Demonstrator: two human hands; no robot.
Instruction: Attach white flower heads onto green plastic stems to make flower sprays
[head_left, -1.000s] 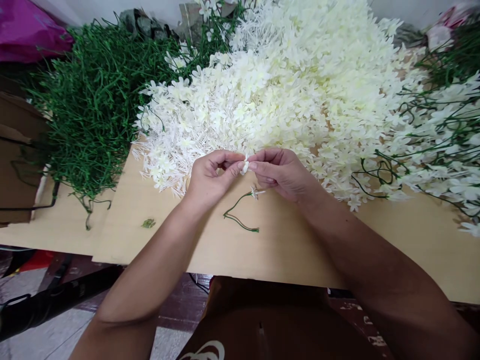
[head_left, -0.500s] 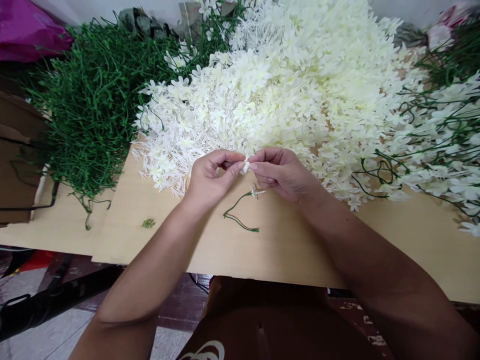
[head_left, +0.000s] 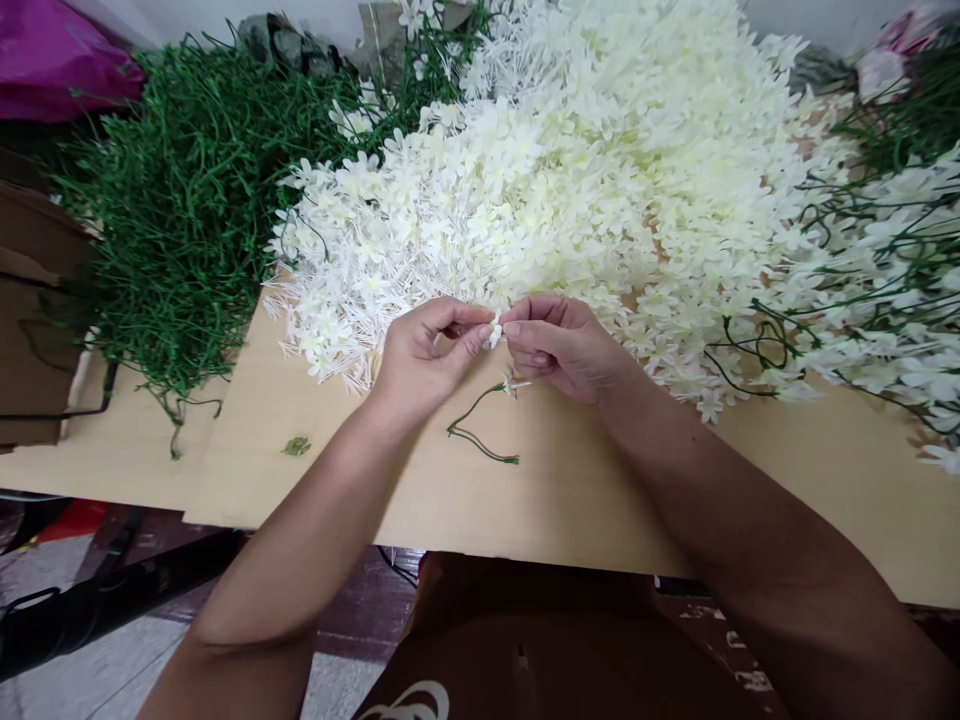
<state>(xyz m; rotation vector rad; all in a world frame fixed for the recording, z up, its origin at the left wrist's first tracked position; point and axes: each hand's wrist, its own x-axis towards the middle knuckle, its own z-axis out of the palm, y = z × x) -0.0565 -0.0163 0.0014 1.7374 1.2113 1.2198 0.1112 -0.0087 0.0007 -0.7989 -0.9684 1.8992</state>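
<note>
As left hand faces right hand, both pinching white flower, green stem nearby

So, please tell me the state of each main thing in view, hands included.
Small white flower: held, partly hidden.
Left bare hand: pinching this flower.
Right bare hand: pinched together at this flower.
Thin green stem with white blossom: lying bent on flat beige table.
Large white flower pile: heaped loosely.
Dark green stem pile: heaped, tangled.
White flowers on green stems: piled.
</note>
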